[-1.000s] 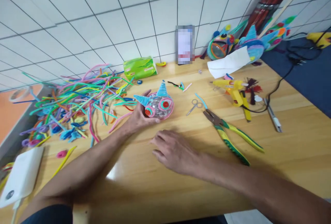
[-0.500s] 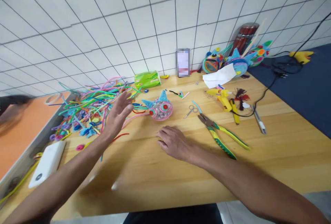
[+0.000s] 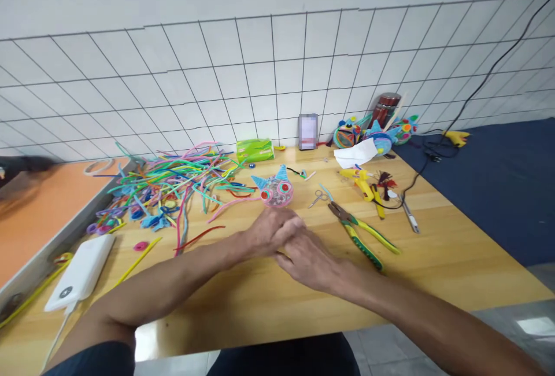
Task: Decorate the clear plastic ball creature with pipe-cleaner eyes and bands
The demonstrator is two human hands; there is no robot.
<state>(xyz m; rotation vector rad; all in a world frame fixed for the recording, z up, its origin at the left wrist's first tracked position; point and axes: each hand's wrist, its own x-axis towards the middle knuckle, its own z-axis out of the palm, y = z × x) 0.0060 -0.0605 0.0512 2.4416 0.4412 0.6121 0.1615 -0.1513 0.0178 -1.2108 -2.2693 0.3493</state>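
Note:
My left hand [image 3: 271,229] and my right hand [image 3: 304,253] are clasped over each other above the front middle of the wooden table. The fingers of both are folded together, partly hiding one another, and no object shows in either. Just beyond them sits a round, clear craft figure [image 3: 278,192] with blue pipe-cleaner ears, red-centred eyes and pink trim; the hands cover its lower edge. To the right of my right hand lie pliers [image 3: 353,227] with green and yellow handles, and small scissors [image 3: 318,197] are behind these.
Loose pipe cleaners [image 3: 173,173] are heaped at left, near a white power bank [image 3: 81,272]. At the back are a green packet [image 3: 255,150] and a phone [image 3: 308,132]. On the right are a yellow glue gun [image 3: 362,182], its black cord, and finished craft figures [image 3: 378,136].
My left hand has come right and down from beside the pipe cleaners to meet my right hand, and both have closed together. The camera view has tilted upward.

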